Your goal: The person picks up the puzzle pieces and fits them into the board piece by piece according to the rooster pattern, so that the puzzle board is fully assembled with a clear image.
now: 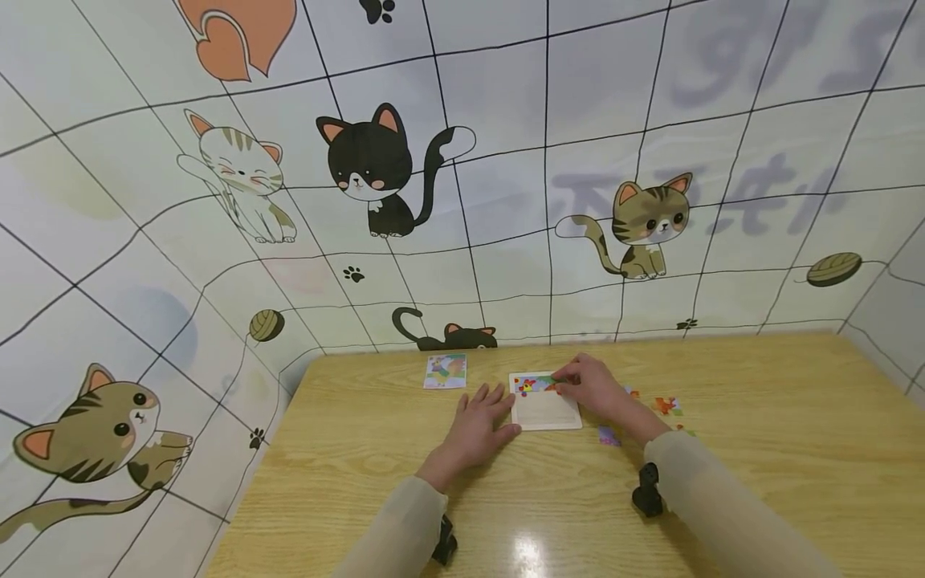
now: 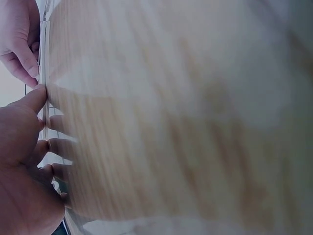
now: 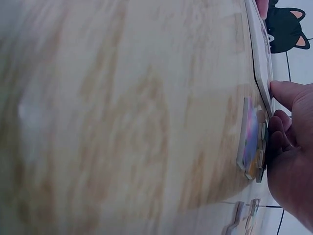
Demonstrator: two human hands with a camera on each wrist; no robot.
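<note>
A white-framed puzzle board (image 1: 547, 413) lies on the table, with colourful pieces (image 1: 531, 385) along its far edge and a pale bare surface nearer me. My left hand (image 1: 477, 425) rests at the board's left side, fingers spread and fairly straight. At the far right corner of the board, my right hand (image 1: 594, 389) pinches a puzzle piece (image 1: 554, 388) between thumb and fingers, against the board. That piece is mostly hidden by the fingers. In the right wrist view, the right thumb reaches to the edge of the board (image 3: 261, 58).
Loose puzzle pieces lie right of the board, among them a purple one (image 1: 609, 436) and an orange-green one (image 1: 668, 405); the right forearm partly covers others. A small picture card (image 1: 445, 372) lies at the back left. A cat-patterned wall covering (image 1: 506, 241) borders the wooden table (image 1: 347, 482).
</note>
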